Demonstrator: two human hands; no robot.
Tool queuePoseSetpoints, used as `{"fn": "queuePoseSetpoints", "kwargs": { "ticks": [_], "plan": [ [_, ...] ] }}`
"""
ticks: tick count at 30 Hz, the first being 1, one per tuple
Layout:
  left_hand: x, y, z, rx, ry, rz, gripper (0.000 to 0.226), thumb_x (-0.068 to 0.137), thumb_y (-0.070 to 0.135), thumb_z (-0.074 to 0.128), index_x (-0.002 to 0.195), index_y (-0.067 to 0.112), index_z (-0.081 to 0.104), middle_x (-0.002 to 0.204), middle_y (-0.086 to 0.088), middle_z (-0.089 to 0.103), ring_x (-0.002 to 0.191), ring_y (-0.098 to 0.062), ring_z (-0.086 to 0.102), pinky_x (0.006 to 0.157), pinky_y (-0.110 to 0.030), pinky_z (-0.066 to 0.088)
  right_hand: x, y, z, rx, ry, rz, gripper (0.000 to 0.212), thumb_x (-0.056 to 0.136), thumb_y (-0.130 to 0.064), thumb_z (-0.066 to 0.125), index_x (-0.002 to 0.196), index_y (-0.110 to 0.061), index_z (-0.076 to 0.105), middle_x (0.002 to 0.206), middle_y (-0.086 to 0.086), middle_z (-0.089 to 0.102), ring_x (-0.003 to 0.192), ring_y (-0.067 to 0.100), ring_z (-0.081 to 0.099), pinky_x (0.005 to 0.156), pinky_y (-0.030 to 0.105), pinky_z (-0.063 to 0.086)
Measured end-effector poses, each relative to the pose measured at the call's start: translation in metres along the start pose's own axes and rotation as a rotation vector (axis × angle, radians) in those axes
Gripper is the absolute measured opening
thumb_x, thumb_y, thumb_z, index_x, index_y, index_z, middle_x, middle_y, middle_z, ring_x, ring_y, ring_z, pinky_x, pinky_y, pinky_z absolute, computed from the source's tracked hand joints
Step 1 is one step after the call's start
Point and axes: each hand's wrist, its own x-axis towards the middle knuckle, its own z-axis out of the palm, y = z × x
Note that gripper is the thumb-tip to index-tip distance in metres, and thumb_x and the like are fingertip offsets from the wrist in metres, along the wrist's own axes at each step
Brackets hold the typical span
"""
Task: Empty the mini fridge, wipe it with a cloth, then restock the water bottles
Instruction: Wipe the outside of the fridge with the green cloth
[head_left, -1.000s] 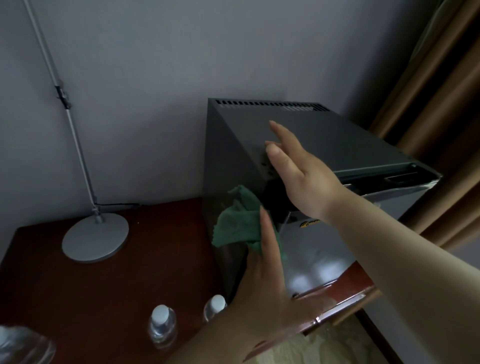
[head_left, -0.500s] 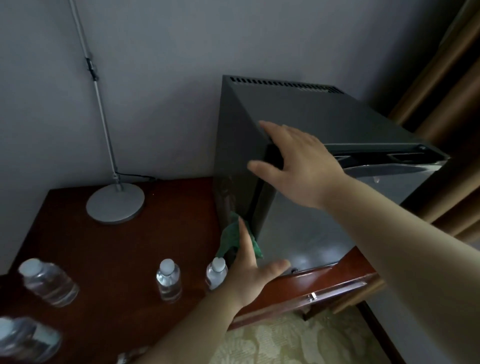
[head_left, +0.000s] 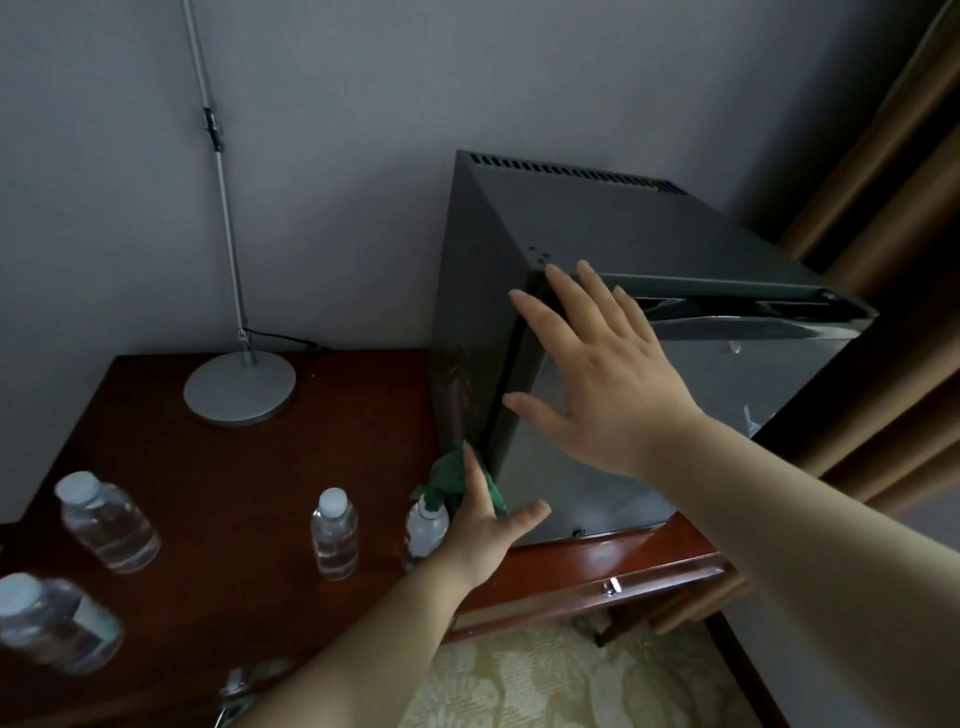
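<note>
Right grip (head_left: 597, 374) released, flat on mini fridge door (head_left: 691, 410); left grip (head_left: 480, 530) flat, pressing cloth (head_left: 447, 475) at door edge. Likely wiping step; restocking water bottles (head_left: 335, 535) needs door open.

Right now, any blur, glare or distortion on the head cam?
Head view: dim throughout; the bottom-left bottle is smeared by motion blur; there is a soft sheen on the fridge door but no hard glare; the wide-angle lens makes the lamp pole lean.

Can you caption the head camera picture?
Right hand on the mini fridge door, left hand pressing a green cloth, water bottles nearby.
</note>
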Motion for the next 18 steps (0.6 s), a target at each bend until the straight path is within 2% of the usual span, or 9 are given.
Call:
{"fn": "queuePoseSetpoints", "kwargs": {
  "ticks": [5,9,12,14,16,18],
  "plan": [
    [0.018,-0.028,-0.01,0.025,-0.002,-0.012,0.147,0.054,0.084,0.075,0.153,0.041,-0.025,0.168,0.009,-0.003,0.144,0.002,0.005,0.114,-0.027,0.018,-0.002,-0.017,0.004,-0.18,0.036,-0.139,0.084,0.087,-0.064,0.05,0.158,-0.026,0.027,0.167,0.013,0.016,0.155,0.034,-0.002,0.125,0.054,0.003],
    [0.026,-0.052,-0.014,0.091,-0.039,-0.022,0.136,0.063,0.076,0.079,0.153,0.049,-0.019,0.168,0.009,0.01,0.153,-0.009,0.013,0.123,-0.045,0.025,-0.001,-0.034,0.032,-0.244,-0.051,-0.29,0.077,0.087,-0.061,0.049,0.154,-0.023,0.037,0.164,0.013,0.026,0.155,0.034,0.006,0.125,0.052,0.002],
    [0.028,-0.056,-0.013,0.088,-0.046,-0.043,0.136,0.063,0.077,0.078,0.149,0.053,-0.024,0.168,0.012,0.005,0.151,-0.007,0.009,0.123,-0.046,0.025,0.001,-0.037,0.048,-0.401,-0.203,-0.294,0.074,0.095,-0.058,0.036,0.159,-0.022,0.023,0.166,0.014,0.02,0.155,0.034,0.0,0.122,0.052,-0.014],
    [0.031,-0.062,-0.014,0.097,-0.05,-0.027,0.138,0.063,0.075,0.079,0.15,0.05,-0.026,0.168,0.012,0.002,0.146,-0.001,0.006,0.123,-0.038,0.021,0.001,-0.035,0.057,-0.551,-0.273,-0.293,0.073,0.1,-0.054,0.026,0.161,-0.019,0.007,0.167,0.015,0.011,0.154,0.037,-0.008,0.115,0.055,-0.026],
    [0.036,-0.068,-0.017,0.114,-0.055,-0.005,0.138,0.066,0.071,0.08,0.15,0.048,-0.026,0.167,0.012,0.001,0.143,0.002,0.005,0.119,-0.03,0.019,0.004,-0.036,0.063,-0.668,-0.325,-0.322,0.072,0.102,-0.053,0.02,0.16,-0.015,-0.002,0.167,0.018,0.007,0.153,0.04,-0.01,0.111,0.059,-0.03],
    [0.039,-0.073,-0.022,0.121,-0.057,0.014,0.137,0.066,0.069,0.081,0.149,0.05,-0.027,0.167,0.012,0.0,0.148,-0.001,0.005,0.12,-0.031,0.019,0.007,-0.041,0.069,-0.744,-0.387,-0.345,0.073,0.103,-0.053,0.018,0.159,-0.013,-0.007,0.167,0.02,0.002,0.152,0.042,-0.011,0.11,0.062,-0.03]
  ]
}}
